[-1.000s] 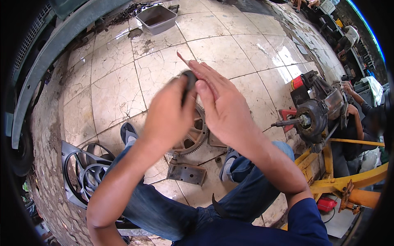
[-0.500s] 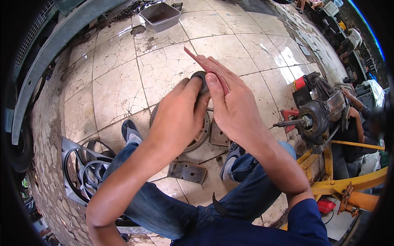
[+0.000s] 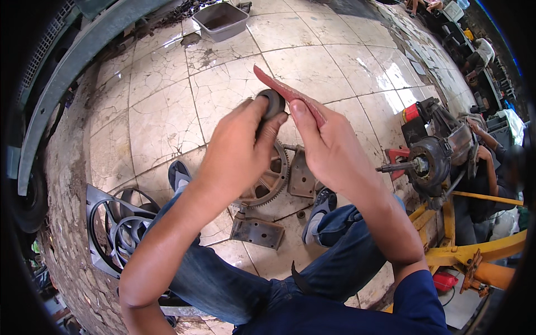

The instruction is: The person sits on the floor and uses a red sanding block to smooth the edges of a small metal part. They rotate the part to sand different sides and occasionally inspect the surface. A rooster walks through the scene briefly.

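L hand (image 3: pixel 237 146) has its fingers clamped round a dark ring (image 3: pixel 273 105), held up above the tiled floor (image 3: pixel 162 114) & partly covered by the grip, while R hand (image 3: pixel 329 137) has thumb & fingers pinched on a reddish strip (image 3: pixel 279 85), its near end hidden; can't tell if strip & ring touch. L hand & forearm block much of a toothed wheel (image 3: pixel 269 180), w/ drilled plates (image 3: pixel 302 178) near & R of it. Far L sits a grey tub (image 3: pixel 231 33); at R, a greasy hub assembly (image 3: pixel 427 162) partly hides another person (image 3: pixel 490 164), dark & hard to make out.
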{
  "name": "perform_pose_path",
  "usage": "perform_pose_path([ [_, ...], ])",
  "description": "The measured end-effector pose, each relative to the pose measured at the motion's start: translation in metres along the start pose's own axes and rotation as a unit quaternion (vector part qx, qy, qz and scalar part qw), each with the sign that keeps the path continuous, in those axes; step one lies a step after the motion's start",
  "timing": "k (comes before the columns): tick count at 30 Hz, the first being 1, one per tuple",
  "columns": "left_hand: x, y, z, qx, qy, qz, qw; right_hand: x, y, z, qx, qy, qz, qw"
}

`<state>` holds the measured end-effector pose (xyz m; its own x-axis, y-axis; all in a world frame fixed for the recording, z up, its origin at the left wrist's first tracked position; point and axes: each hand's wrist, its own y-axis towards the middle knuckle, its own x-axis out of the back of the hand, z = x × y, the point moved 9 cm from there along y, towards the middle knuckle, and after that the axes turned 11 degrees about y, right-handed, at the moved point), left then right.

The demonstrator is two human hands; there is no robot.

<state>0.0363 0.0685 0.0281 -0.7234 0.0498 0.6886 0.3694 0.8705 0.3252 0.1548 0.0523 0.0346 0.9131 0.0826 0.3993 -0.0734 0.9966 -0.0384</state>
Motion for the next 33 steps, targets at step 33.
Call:
perform_pose_path([
  [33,0.011,0.001,-0.019,-0.142,-0.132,0.084,0.977,0.013,-0.019,0.005,0.07,0.289,-0.052,0.953],
])
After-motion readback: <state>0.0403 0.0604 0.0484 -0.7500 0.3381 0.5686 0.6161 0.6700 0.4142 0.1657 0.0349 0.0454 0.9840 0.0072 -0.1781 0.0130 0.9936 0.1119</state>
